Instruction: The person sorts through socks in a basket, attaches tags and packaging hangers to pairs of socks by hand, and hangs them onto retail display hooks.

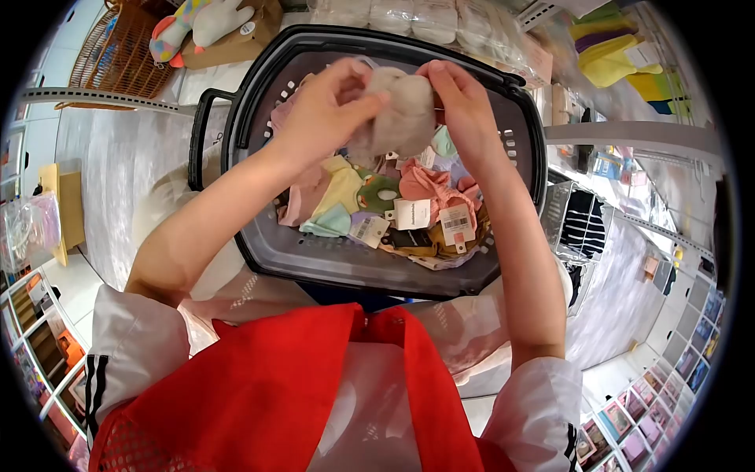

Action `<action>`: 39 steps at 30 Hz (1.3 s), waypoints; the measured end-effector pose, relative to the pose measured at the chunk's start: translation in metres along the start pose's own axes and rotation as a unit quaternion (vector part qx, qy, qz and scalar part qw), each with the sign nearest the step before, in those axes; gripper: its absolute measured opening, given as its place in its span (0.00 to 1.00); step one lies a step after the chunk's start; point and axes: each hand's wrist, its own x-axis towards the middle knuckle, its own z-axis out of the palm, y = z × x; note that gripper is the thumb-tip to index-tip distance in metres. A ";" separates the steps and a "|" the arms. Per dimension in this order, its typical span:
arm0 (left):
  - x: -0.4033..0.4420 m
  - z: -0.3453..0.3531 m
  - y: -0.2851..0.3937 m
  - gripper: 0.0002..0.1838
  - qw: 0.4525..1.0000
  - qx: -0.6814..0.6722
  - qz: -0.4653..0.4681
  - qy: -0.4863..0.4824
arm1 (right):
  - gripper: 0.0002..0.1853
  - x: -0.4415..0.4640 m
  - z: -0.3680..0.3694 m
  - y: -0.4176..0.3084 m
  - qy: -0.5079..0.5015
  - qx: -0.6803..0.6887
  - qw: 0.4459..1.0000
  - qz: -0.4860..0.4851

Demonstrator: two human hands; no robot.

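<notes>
A soft beige cloth piece [403,114], slightly blurred, hangs between my hands above a dark grey basket [275,250]. My left hand [334,102] pinches its left edge with thumb and fingers. At its upper right corner my right hand [458,94] is closed on the cloth. Below, inside the basket, lie small tagged fabric items: a coral knotted piece [429,182], a yellow piece [336,189], a green piece [376,194] and a mint piece [328,221]. White price tags [457,225] stick out among them. The cloth hides part of the pile.
Wrapped white packs [413,17] line the shelf behind the basket. A wicker basket [118,55] and a plush toy [220,22] sit at upper left. Yellow bagged goods [613,59] hang at upper right, above a metal shelf rail [629,135]. A wire basket [578,224] holds striped cloth.
</notes>
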 end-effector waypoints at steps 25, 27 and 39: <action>0.014 -0.014 -0.009 0.10 0.990 0.123 0.060 0.020 | 0.10 -0.006 0.003 -0.003 -0.052 0.008 0.999 0.007; 0.012 -0.013 -0.010 0.09 0.984 0.152 0.091 0.029 | 0.11 -0.009 0.007 -0.004 -0.074 0.009 0.997 -0.004; 0.004 0.000 0.007 0.14 0.998 0.040 -0.014 -0.048 | 0.10 -0.006 0.011 0.006 -0.016 0.032 0.995 -0.096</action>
